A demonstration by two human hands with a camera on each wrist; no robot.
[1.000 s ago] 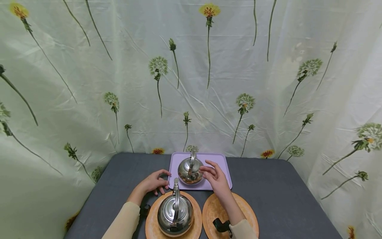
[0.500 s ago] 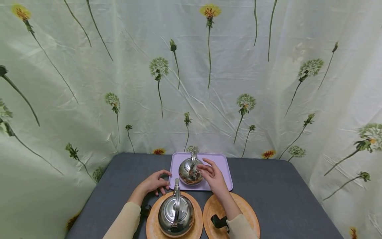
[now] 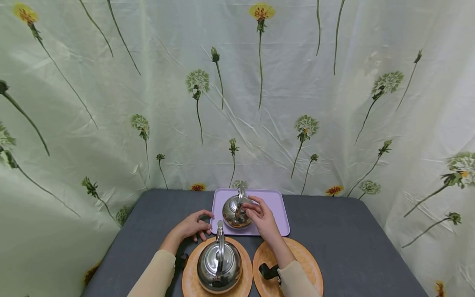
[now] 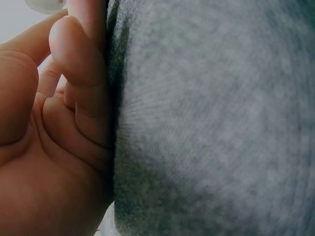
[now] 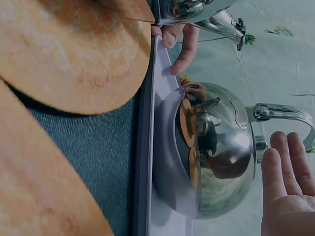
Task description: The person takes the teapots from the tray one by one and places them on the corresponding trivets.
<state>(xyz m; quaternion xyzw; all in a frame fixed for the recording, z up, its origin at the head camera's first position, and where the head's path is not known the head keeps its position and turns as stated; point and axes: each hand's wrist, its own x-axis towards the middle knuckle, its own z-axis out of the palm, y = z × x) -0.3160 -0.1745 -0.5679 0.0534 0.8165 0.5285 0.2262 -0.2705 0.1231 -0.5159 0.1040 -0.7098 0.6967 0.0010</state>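
Note:
A small shiny steel kettle (image 3: 231, 218) stands on a lilac tray (image 3: 272, 206) at the back of the table. My right hand (image 3: 266, 222) reaches over its right side, fingers extended. In the right wrist view, the fingertips of that hand (image 5: 290, 211) are right by the lid knob, under the arched handle (image 5: 283, 112). My left hand (image 3: 189, 227) rests at the tray's left edge, index finger and thumb at the rim, other fingers loosely bent on the cloth. A larger steel kettle (image 3: 211, 266) sits nearer, between my forearms, untouched.
The larger kettle stands on a round orange mat (image 3: 188, 272). Another orange mat (image 3: 309, 264) lies to its right, under my right forearm. Dark grey cloth (image 3: 345, 239) covers the table, and a dandelion-print curtain (image 3: 274, 136) hangs behind it.
My right hand has edged left and farther in, bringing its fingers over the small kettle's top near the handle. My left hand and both kettles have stayed in place.

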